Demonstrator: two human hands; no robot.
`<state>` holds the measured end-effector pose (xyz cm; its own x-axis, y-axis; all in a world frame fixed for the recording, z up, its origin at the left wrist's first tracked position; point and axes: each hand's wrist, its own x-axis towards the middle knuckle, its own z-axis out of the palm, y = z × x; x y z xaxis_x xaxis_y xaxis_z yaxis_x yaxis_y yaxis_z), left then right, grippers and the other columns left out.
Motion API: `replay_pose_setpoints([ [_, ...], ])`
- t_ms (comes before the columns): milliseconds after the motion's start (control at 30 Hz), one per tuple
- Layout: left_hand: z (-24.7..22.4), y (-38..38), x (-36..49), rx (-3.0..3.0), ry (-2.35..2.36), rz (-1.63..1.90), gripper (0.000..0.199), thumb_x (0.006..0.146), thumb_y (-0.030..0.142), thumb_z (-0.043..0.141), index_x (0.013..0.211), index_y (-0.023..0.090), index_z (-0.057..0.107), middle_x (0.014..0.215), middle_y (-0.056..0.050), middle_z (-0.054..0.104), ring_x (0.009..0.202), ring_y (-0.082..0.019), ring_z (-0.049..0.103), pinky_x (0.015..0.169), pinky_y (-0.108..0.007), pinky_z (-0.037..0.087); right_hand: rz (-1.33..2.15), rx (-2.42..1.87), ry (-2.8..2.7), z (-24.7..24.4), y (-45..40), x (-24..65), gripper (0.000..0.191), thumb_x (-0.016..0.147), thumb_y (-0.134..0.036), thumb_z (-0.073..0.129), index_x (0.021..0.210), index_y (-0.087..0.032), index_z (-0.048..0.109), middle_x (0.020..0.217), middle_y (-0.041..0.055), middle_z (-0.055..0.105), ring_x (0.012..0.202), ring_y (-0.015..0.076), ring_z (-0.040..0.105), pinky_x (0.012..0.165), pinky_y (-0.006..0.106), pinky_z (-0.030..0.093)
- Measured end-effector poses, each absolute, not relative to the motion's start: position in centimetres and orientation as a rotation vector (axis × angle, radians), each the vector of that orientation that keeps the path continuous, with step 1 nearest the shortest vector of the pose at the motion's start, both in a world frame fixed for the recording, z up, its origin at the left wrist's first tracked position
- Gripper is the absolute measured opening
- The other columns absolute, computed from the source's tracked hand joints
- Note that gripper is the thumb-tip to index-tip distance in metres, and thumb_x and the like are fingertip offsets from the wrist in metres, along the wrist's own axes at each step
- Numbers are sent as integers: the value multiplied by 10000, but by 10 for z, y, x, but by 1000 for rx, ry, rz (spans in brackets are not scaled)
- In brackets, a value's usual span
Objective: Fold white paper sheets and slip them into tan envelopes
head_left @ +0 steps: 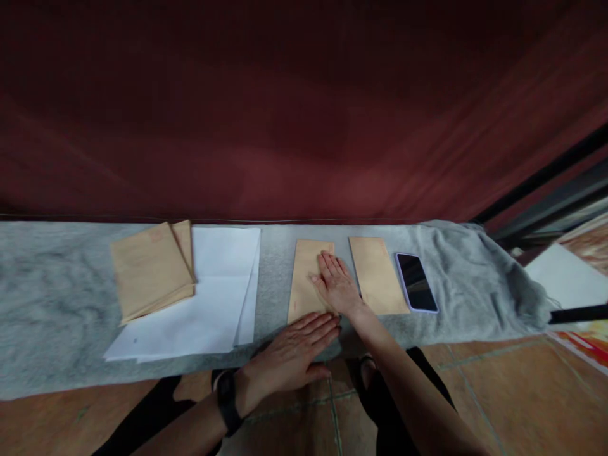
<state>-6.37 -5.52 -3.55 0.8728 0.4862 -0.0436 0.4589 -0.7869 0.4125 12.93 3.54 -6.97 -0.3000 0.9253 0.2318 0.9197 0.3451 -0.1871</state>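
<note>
A brown paper envelope (304, 275) lies flat on the grey cloth, partly covered by both hands. My right hand (336, 285) rests on its upper right part, palm down with fingers stretched out. Across the envelope's near edge lies my left hand (297, 348), flat, its fingers extended and pointing right, the thumb apart. A dark band circles the left wrist. Just right of my right hand is a second brown envelope (377, 275). Neither hand grips anything.
White paper sheets (223, 310) lie at the left, with a stack of brown envelopes (147, 269) on them. A phone (417, 283) in a purple case lies at the right. The grey cloth (468, 278) covers a narrow bench before a dark red backdrop (304, 145). Tiled floor (498, 386) shows below.
</note>
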Motion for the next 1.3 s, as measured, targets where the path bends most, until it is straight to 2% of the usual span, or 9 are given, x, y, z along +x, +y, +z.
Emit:
replay_pose_setpoints([
  [333,-35,-54,-65,2582,691,105,785,949,536,600,1600,265,255,1677,-62,287,1552,-229,247,1275,-405,198,137,-1466,-2485,-62,18,132,623,1068,-435,372,1607,-139,271,1660,100,287,1548,211,261,1285,438,218],
  [567,-32,-53,-64,2554,682,119,781,925,508,648,1580,243,315,1646,-89,356,1522,-246,326,1267,-424,231,301,-1397,-2571,-49,9,130,551,1085,-455,326,1598,-255,302,1664,18,287,1551,222,251,1291,515,163],
  [767,-24,-51,-64,2490,684,138,715,911,454,677,1538,261,395,1609,-66,433,1495,-238,377,1258,-430,259,429,-1290,-2624,-43,0,127,575,1085,-498,300,1606,-255,275,1666,22,286,1560,206,221,1297,498,142],
  [900,-20,-53,-65,2461,681,150,678,888,381,705,1504,269,445,1544,-50,522,1429,-245,470,1221,-425,332,546,-1215,-2653,-37,-6,126,603,1082,-523,289,1608,-231,264,1670,36,280,1566,204,198,1300,492,129],
  [1067,-21,-57,-67,2483,742,113,505,877,369,701,1359,263,592,1362,-54,673,1293,-279,597,1123,-449,446,710,-1125,-2669,-32,-15,126,622,1070,-553,322,1603,-234,280,1678,35,269,1565,185,199,1307,461,104],
  [1200,-26,-60,-68,2504,779,104,527,857,395,725,1350,256,597,1404,-72,645,1338,-296,563,1144,-462,429,825,-1054,-2649,-28,-23,123,607,1064,-555,353,1588,-251,323,1676,31,278,1560,168,212,1308,439,87],
  [1300,-29,-61,-70,2475,792,110,596,854,361,721,1413,260,541,1462,-70,602,1368,-289,537,1158,-459,418,938,-985,-2601,-25,-28,123,558,1073,-541,335,1555,-266,397,1644,20,362,1540,146,269,1304,419,95],
])
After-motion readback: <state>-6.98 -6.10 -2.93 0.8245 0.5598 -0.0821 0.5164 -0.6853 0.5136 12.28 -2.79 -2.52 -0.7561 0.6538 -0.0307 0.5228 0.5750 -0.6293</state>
